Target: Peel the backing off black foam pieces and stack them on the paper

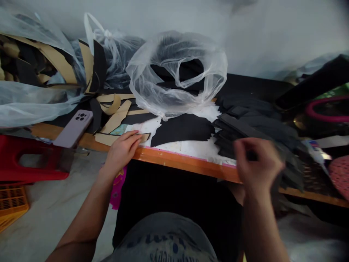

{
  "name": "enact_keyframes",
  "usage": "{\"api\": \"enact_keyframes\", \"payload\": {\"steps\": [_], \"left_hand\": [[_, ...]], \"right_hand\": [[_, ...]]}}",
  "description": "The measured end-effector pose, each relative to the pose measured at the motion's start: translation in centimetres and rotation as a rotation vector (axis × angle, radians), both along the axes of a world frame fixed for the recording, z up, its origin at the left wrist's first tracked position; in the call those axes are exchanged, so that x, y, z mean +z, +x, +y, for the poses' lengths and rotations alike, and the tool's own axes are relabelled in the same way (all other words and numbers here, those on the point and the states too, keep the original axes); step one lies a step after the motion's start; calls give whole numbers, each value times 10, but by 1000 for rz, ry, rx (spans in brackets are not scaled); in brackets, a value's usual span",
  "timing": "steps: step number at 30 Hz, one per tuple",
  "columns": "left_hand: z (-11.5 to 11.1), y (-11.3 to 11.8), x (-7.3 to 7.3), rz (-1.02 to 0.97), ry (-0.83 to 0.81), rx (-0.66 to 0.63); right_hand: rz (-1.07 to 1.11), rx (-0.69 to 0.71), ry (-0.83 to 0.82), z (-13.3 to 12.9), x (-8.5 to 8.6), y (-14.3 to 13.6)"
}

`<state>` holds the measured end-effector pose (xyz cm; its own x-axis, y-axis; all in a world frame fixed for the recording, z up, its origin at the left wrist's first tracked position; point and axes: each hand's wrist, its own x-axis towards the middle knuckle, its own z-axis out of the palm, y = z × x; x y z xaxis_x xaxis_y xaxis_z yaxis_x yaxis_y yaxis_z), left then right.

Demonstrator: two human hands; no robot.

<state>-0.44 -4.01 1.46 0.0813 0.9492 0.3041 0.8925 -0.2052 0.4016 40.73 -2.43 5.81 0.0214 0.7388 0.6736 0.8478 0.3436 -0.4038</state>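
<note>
My left hand (124, 148) rests at the table's front edge, fingers together on a small tan strip with a dark edge (145, 137), whose end sticks out past the fingertips. To its right a flat black sheet piece (182, 129) with a jagged right side lies on white paper (191, 148). My right hand (260, 163) is blurred, raised in front of a fanned pile of black pieces (251, 123). Its thumb and fingers are curled into a pinch; whatever is between them cannot be made out.
An open clear plastic bag (174, 98) with black pieces stands behind the paper. Tan and black offcuts (117, 116) lie at left, beside a phone (73, 127) and a large bag (32, 105). A red stool (32, 160) and a yellow crate (12, 205) are below left.
</note>
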Motion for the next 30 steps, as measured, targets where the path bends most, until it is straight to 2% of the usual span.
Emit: {"api": "enact_keyframes", "payload": {"steps": [1, 3, 6, 10, 13, 15, 17, 20, 23, 25, 27, 28, 29, 30], "left_hand": [[0, 2, 0, 4, -5, 1], [0, 3, -2, 10, 5, -6], [-1, -3, -5, -5, 43, -41], [-8, -8, -11, 6, 106, -43], [-14, -13, -18, 36, 116, -14], [-14, -23, -22, 70, 87, 54], [-9, -37, -24, 83, 59, 126], [2, -58, -24, 42, 30, 165], [7, -61, -20, 26, 96, 146], [0, -44, -9, 9, 288, 175], [-16, -13, 9, -41, 531, 216], [-25, 6, 20, -68, 602, 164], [-34, 26, 33, -90, 619, 19], [-42, 46, 45, -111, 569, -168]], "right_hand": [[27, 174, -66, 0, -3, -26], [-5, 437, -148, 4, -9, -75], [-150, 729, -261, 19, -19, -136], [-312, 851, -308, 37, -29, -197], [-433, 863, -333, 39, -31, -220], [-380, 863, -367, 35, -27, -217], [-186, 885, -435, 28, -20, -198], [201, 917, -605, 18, -5, -152], [470, 827, -744, 7, 8, -108], [579, 773, -795, -3, 13, -91], [660, 772, -826, -14, 17, -83], [696, 784, -838, -20, 19, -83], [726, 804, -855, -25, 21, -84], [756, 830, -878, -30, 23, -85]]}}
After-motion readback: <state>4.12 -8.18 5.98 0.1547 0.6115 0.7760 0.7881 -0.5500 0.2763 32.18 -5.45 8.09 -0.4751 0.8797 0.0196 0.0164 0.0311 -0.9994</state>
